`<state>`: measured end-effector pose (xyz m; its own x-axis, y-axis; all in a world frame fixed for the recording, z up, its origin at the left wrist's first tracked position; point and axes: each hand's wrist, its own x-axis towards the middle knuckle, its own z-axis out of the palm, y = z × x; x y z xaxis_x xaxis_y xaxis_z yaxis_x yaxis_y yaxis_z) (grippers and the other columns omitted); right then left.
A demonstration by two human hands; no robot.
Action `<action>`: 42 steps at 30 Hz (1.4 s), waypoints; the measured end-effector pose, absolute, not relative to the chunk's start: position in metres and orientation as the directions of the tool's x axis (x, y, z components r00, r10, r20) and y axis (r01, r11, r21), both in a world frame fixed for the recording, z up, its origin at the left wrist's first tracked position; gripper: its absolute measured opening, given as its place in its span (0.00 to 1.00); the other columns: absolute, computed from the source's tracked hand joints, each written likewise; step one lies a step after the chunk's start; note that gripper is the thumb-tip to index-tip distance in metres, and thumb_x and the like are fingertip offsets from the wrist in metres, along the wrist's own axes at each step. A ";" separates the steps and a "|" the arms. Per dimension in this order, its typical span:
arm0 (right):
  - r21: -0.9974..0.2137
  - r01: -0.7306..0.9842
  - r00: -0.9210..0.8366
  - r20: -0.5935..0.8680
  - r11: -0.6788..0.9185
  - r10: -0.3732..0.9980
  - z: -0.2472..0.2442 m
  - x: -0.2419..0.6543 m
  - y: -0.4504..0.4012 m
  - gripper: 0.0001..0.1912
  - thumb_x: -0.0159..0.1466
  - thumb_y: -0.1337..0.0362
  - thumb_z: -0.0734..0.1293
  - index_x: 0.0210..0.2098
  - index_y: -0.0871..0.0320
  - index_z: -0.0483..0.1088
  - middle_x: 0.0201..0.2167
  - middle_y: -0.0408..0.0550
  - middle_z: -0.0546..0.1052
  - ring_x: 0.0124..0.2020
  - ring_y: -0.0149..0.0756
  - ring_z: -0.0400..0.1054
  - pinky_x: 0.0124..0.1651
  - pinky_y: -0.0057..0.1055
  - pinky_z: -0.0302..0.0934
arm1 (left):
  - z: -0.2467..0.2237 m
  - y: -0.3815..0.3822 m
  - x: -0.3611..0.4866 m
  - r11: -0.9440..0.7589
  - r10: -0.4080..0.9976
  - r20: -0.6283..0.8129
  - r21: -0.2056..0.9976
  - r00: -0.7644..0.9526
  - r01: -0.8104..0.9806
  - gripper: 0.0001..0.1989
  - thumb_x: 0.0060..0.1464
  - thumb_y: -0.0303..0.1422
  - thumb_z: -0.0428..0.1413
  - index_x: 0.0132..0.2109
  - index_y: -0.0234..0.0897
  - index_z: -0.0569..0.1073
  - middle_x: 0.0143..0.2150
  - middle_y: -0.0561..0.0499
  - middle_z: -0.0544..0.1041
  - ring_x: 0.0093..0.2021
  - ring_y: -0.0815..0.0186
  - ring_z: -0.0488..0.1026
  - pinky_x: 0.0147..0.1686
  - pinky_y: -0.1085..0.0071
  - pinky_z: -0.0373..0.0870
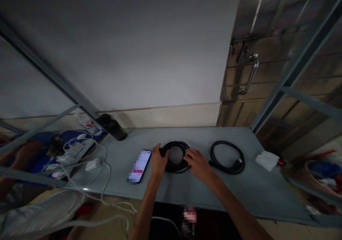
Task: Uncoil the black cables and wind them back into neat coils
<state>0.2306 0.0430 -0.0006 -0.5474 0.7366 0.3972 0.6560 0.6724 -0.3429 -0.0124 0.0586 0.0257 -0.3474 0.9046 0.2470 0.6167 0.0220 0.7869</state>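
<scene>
A coiled black cable [175, 168] lies on the grey table, between my two hands. My left hand [159, 158] is closed round the coil's left side, the thumb towards its inside. On the right side of the same coil, my right hand [197, 160] grips the loops with bent fingers. Farther right rests a second black cable [229, 170], looped into a single ring, with a plug at its lower right; neither hand touches it. A phone [140, 166] with its screen lit lies just left of my left hand.
A dark bottle [113, 127] lies tilted at the table's back left. White cords [103, 177] and a white adapter [92, 165] spread over the left end. White tissue [267, 160] sits at the right. Metal posts [283, 87] frame the table [197, 194]. Another person's arm [22, 154] shows far left.
</scene>
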 end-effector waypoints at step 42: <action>-0.288 0.778 -0.387 0.481 0.558 0.787 -0.015 0.291 0.000 0.21 0.78 0.63 0.67 0.69 0.56 0.69 0.68 0.61 0.71 0.68 0.55 0.66 0.70 0.56 0.63 | -0.008 -0.007 -0.004 -0.401 0.865 0.445 0.331 0.233 0.854 0.13 0.68 0.44 0.66 0.50 0.41 0.77 0.52 0.44 0.80 0.59 0.48 0.75 0.68 0.40 0.65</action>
<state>0.2910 0.0005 -0.0152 -0.3866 0.7869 0.4811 0.7779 0.5584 -0.2883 -0.0041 -0.0073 -0.0076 0.2334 0.8647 0.4447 0.8540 -0.4010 0.3314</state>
